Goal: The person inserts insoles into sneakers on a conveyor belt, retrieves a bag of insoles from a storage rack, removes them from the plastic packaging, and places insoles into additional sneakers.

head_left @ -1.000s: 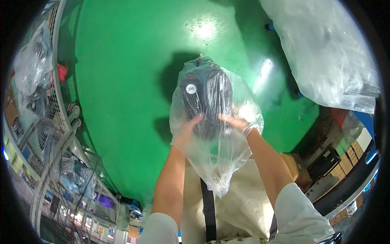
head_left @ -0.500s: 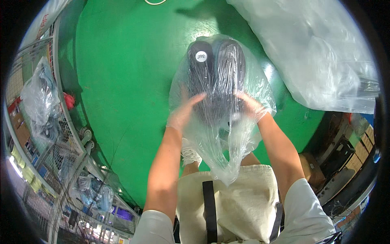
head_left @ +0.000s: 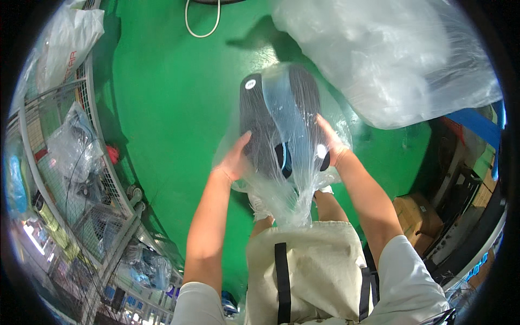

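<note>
A clear plastic bag (head_left: 294, 189) wraps a pair of dark, shoe-shaped pieces (head_left: 253, 116), with a blue strip between them and a white round mark near the far end of the left one. My left hand (head_left: 234, 157) grips the bundle's left side, thumb on top. On the opposite side my right hand (head_left: 333, 145) clasps it in the same way. Both hands' other fingers are partly hidden behind plastic. The bag's gathered near end trails toward the cream apron (head_left: 314, 260) at my waist.
Wire-mesh racks (head_left: 116, 216) holding bagged goods run along the left. A large translucent plastic sack (head_left: 390, 59) fills the far right. Cardboard boxes (head_left: 414, 216) stand at the right, and a white cable loop (head_left: 203, 33) lies on the green floor (head_left: 162, 108) ahead.
The bundle has turned slightly and its plastic lies smoother over the dark pieces, so the blue strip shows more. Both hands remain at its sides. The head view has shifted.
</note>
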`<state>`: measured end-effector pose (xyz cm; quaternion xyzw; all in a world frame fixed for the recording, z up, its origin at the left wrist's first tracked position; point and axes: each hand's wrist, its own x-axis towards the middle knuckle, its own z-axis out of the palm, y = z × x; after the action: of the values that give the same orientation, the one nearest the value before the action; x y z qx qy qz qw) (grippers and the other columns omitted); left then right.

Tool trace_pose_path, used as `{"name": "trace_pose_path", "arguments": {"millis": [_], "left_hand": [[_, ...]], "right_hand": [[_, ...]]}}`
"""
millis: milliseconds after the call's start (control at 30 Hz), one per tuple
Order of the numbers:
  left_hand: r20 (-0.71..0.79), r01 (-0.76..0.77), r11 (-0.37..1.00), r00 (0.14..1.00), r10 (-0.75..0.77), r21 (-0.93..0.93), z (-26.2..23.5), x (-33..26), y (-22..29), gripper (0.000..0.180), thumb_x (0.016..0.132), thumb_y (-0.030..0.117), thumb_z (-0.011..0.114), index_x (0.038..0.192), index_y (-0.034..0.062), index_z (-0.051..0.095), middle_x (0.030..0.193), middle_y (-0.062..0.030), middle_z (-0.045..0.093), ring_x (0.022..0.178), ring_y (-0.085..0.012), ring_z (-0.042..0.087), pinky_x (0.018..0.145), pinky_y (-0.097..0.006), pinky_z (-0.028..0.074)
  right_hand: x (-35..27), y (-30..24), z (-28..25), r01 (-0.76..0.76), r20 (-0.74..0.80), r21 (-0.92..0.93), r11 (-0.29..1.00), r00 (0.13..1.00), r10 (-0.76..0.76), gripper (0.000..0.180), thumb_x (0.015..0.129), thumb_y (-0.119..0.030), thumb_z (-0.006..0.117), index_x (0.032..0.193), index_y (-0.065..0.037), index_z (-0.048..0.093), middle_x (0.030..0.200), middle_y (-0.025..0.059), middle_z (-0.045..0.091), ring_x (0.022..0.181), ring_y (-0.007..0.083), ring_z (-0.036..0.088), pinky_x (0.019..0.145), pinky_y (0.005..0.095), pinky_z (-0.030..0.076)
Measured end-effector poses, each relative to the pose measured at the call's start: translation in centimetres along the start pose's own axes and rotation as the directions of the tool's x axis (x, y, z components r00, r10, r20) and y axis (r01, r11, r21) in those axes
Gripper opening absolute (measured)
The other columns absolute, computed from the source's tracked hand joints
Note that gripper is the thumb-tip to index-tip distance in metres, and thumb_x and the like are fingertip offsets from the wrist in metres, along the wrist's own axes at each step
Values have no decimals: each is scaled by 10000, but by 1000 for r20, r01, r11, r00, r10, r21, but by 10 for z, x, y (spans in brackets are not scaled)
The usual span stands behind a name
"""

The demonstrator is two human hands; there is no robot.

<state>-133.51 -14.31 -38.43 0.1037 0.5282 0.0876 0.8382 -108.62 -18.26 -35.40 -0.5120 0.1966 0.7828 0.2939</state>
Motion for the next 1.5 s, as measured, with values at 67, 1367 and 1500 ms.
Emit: {"name": "trace_pose_path", "arguments": {"millis": [67,1367,1500], "left_hand": [[-18,161,922,984,-179,-351,40,-24,15,513,775,320,556,1187,64,391,1139,-95,478,1045,-247,453,886,-442,356],[872,-633,601,383,-305,488,566,-367,-21,1124,514,298,706,1318,94,-53,1302,-129,194,1222,-263,212,986,-397,198],[808,-447,675,374,-456,587,689,-339,-84,1009,531,321,667,1312,100,68,1242,-119,290,1149,-244,318,935,-372,292]], "right_hand": [[-6,11,-21,-14,133,223,975,991,-16,569,776,-521,457,1151,-93,473,1100,82,526,959,224,516,846,381,406],[-629,160,-127,997,-156,78,28,40,-987,1109,444,-151,753,1318,-42,80,1275,127,258,1194,224,238,981,337,200],[-679,159,-218,965,-361,227,-128,-39,-932,880,446,-123,679,1228,0,295,1107,118,452,996,204,469,851,307,387]]}}
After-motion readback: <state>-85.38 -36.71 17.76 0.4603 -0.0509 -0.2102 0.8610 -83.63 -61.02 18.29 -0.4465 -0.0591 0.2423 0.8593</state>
